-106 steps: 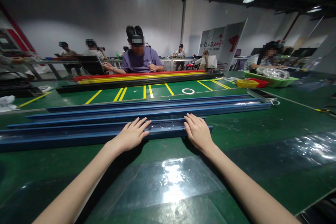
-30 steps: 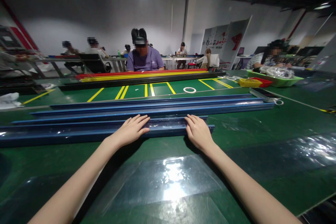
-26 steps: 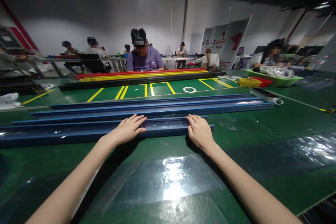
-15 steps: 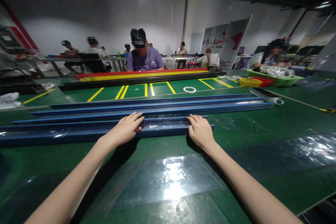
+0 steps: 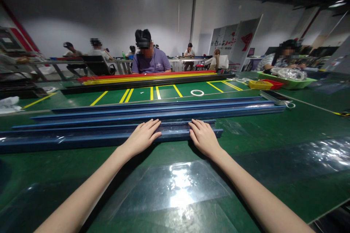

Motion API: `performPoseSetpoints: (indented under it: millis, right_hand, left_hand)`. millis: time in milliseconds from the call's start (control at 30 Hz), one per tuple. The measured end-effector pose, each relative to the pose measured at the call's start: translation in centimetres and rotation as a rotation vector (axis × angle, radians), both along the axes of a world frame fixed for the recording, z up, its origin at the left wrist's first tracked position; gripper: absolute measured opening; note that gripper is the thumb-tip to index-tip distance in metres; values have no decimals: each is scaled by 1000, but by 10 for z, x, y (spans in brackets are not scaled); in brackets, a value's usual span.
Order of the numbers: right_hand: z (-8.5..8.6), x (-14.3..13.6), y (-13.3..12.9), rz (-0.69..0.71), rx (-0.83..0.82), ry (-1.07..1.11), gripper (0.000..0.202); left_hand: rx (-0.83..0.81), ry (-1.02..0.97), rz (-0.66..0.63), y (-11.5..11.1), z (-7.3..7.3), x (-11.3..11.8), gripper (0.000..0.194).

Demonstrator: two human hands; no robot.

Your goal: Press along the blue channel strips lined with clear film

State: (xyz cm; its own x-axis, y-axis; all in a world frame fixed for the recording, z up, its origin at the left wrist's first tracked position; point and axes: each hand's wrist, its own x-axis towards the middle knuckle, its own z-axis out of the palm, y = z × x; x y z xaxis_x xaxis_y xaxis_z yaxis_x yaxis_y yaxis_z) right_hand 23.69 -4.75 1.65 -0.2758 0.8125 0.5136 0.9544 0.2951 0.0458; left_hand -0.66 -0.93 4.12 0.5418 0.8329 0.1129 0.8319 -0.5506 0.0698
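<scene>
Lying lengthwise on the green-topped bench (image 5: 41,167), the nearest long blue trough-shaped rail (image 5: 104,142) looks stiff, while the glossy clear plastic film (image 5: 176,126) inside seems thin, slippery and easily creased. The left hand (image 5: 142,136) and right hand (image 5: 204,136) rest palm-down near its right end, fingers extended, clasping nothing; its side walls probably offer the firmest hold.

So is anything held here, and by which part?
Can't tell gripping from resting: left hand and right hand lie across the open top of the near blue channel, toward its right end.
</scene>
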Motion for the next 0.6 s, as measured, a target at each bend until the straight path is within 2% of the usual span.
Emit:
performPoseSetpoints:
  millis: [333, 600]
  right_hand:
    - [3, 4, 1, -93, 47, 59, 37]
    - [3, 9, 3, -153, 48, 62, 34]
  left_hand:
    - [-169, 91, 109, 3, 12, -17, 56]
    - [-163, 188, 172, 10, 22, -36, 50]
